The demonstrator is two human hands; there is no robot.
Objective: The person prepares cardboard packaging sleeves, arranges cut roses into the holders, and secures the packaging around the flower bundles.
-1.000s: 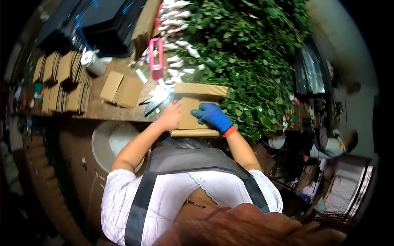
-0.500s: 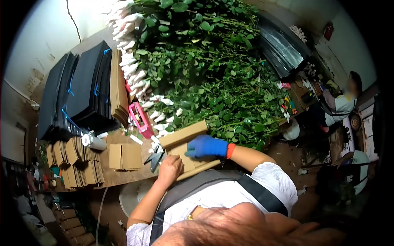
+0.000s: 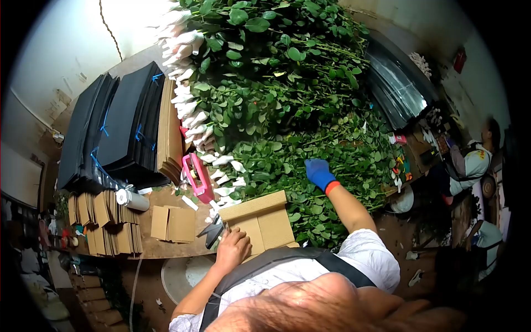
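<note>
My bare left hand (image 3: 233, 247) rests at the left edge of a corrugated cardboard wrapper (image 3: 275, 226), its bent fingers closed over that edge. The wrapper lies spread in front of me with its far side folded up. Beside my left hand is a dark, V-shaped tool (image 3: 210, 233), perhaps shears. My right hand (image 3: 319, 174), in a blue glove with an orange cuff, reaches over the leafy stems (image 3: 276, 166). Its fingers look curled in among the leaves; what they grip is hidden. White-wrapped flower heads (image 3: 191, 119) line the left end of the stems.
A pink tape dispenser (image 3: 198, 180) and a white bottle (image 3: 133, 200) stand left of the wrapper. Small cardboard pieces (image 3: 172, 224) lie nearby. Stacked black sheets (image 3: 124, 124) fill the far left. On the right, a co-worker (image 3: 473, 166) is beside the table.
My right hand has left the cardboard wrapper and moved forward and right onto the stems. The wrapper's near side has opened out flatter. My left hand stays at its left edge.
</note>
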